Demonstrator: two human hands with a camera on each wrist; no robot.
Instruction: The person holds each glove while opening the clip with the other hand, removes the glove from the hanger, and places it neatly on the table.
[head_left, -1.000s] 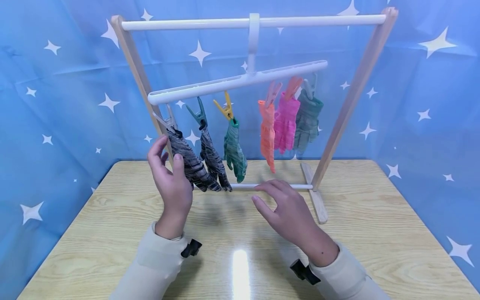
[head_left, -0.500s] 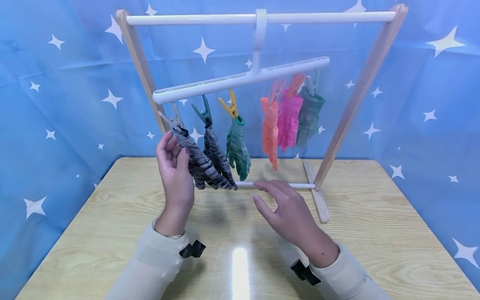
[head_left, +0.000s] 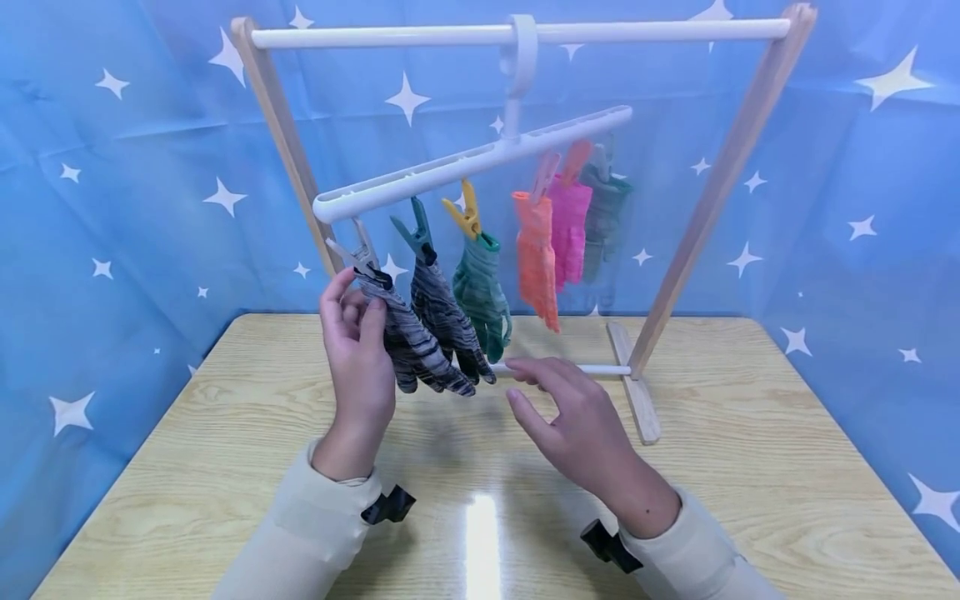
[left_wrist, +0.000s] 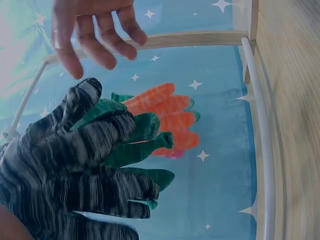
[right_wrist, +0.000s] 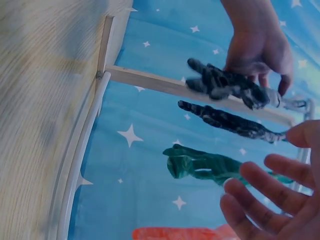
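My left hand (head_left: 362, 350) holds the cuff end of a black-and-grey striped knit glove (head_left: 420, 337), thumb on its near side and fingers behind. A pale grey clothespin (head_left: 366, 258) clips that cuff to the left end of a white hanger (head_left: 450, 171), which hangs tilted with its left end low. Beside it hang a second striped glove (head_left: 444, 308) on a dark green clothespin (head_left: 416, 233) and a green glove (head_left: 482, 292) on a yellow clothespin (head_left: 467, 210). My right hand (head_left: 581, 417), fingers loosely bent and holding nothing, hovers in front of the hanger.
An orange glove (head_left: 536, 258), a pink glove (head_left: 570, 225) and a grey-green glove (head_left: 604, 212) hang on the hanger's right half. A rack with a white top bar (head_left: 390, 37) and wooden posts (head_left: 720, 192) carries the hanger on a wooden table (head_left: 750, 433).
My left hand has moved right and closed on the striped glove. The hanger has turned, its left end nearer and its right end farther back. My right hand has barely moved.
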